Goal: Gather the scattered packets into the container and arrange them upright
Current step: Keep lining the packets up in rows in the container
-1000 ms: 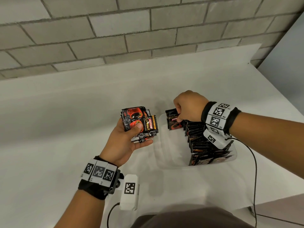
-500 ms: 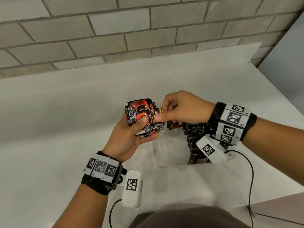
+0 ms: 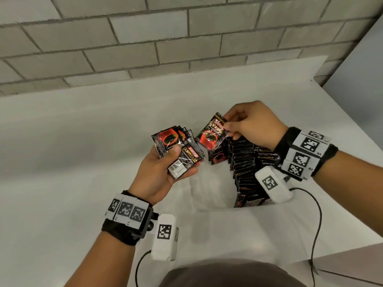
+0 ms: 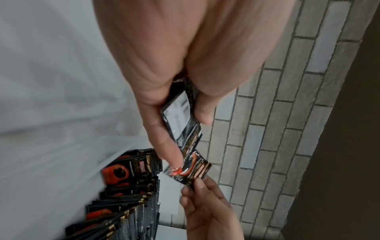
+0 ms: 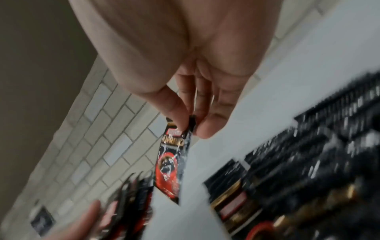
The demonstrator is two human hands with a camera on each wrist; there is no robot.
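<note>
My left hand (image 3: 165, 162) grips a stack of black and red coffee packets (image 3: 176, 148) above the white table, thumb across the top one. In the left wrist view the stack (image 4: 183, 116) sits between thumb and fingers. My right hand (image 3: 242, 125) pinches a single packet (image 3: 212, 134) by its top edge, just right of the stack and above the container's far end. The right wrist view shows that single packet (image 5: 172, 164) hanging from thumb and fingertips. A clear plastic container (image 3: 209, 193) holds a row of upright packets (image 3: 244, 164) along its right side.
The white table (image 3: 83, 141) runs back to a grey brick wall (image 3: 145, 38). The table's right edge (image 3: 352, 125) falls away close to the container. A black cable (image 3: 317, 220) hangs from my right wrist over the front edge.
My right hand left the row in the container, reached the stack in my left hand, and has drawn one packet off it to the right. Both hands sit slightly higher.
</note>
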